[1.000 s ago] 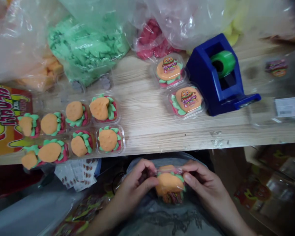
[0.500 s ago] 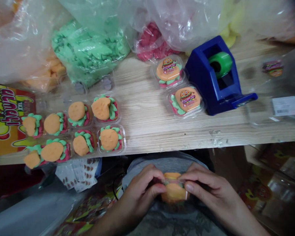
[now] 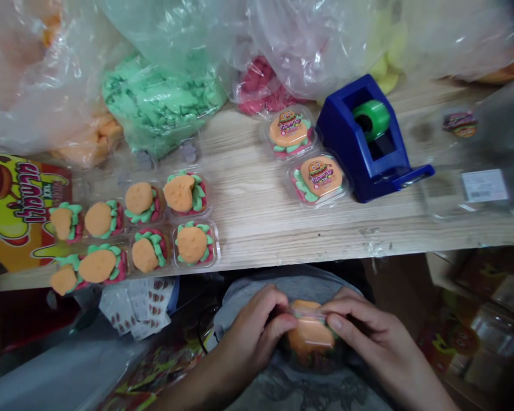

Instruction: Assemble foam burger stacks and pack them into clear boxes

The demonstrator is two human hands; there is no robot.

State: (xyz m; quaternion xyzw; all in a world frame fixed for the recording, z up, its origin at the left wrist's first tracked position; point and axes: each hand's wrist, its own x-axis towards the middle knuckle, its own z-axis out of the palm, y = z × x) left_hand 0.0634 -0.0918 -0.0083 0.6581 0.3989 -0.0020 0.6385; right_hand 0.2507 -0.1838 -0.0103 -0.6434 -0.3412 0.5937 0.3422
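Observation:
Below the table edge, over my lap, both hands pinch a small clear plastic box holding a burger-shaped candy [image 3: 310, 334] with an orange top. My left hand [image 3: 252, 337] grips its left side with thumb and fingers closed. My right hand [image 3: 368, 337] presses the lid from the right, fingers together. On the wooden table [image 3: 261, 228] at the left stand several open boxes of burger candies [image 3: 191, 242]. Two closed, stickered boxes [image 3: 321, 177] lie beside a blue tape dispenser [image 3: 368, 142] with a green roll.
Plastic bags of green [image 3: 163, 103], orange [image 3: 94, 137] and red [image 3: 261, 85] candy pieces fill the back of the table. A yellow and red printed carton [image 3: 17, 205] lies at the left. Sticker sheets [image 3: 137, 302] hang below the edge. Clear packaging [image 3: 484, 182] lies at the right.
The box has sunk a little lower in my lap and its lid has been pressed down flat. My fingers have closed in tighter on it. The view has shifted slightly.

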